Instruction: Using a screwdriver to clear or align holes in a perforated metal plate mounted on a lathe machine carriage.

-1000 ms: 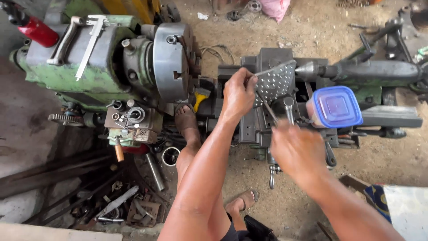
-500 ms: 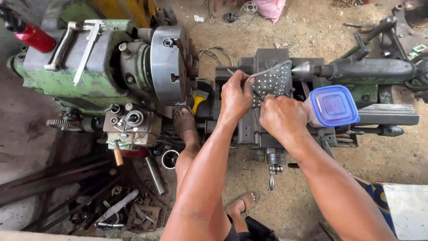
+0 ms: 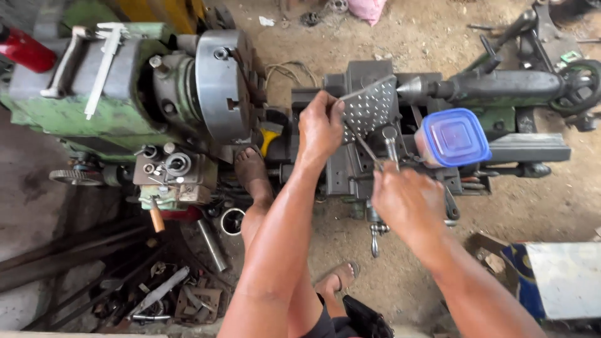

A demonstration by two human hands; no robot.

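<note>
Big green lathe (image 3: pixel 94 106) fills the left and centre, its round steel chuck (image 3: pixel 222 87) facing right toward the dark carriage (image 3: pixel 350 163), tailstock (image 3: pixel 501 87) pointing back in from the right edge. Dirt floor (image 3: pixel 388 37) open behind the machine and in front of the carriage; lower left is crowded with scrap bars and tools (image 3: pixel 144 294), little room there. White board (image 3: pixel 566 281) cuts the lower right corner. Blue-lidded plastic box (image 3: pixel 454 138) sits on the carriage just right of the hands, close to the right wrist's path. Perforated metal plate (image 3: pixel 369 106) stands tilted on the carriage top, upper edge toward the tailstock point. Left hand (image 3: pixel 319 128) grips the plate's left edge, fingers curled shut around it, thumb on the near face. Right hand (image 3: pixel 404 200) is below the plate, fingers closed on a thin metal rod (image 3: pixel 366 147) that angles up to the plate's lower edge; a wrench head (image 3: pixel 390 134) stands just beside it. Person's bare foot (image 3: pixel 250 172) rests on the lathe bed between chuck and carriage.
</note>
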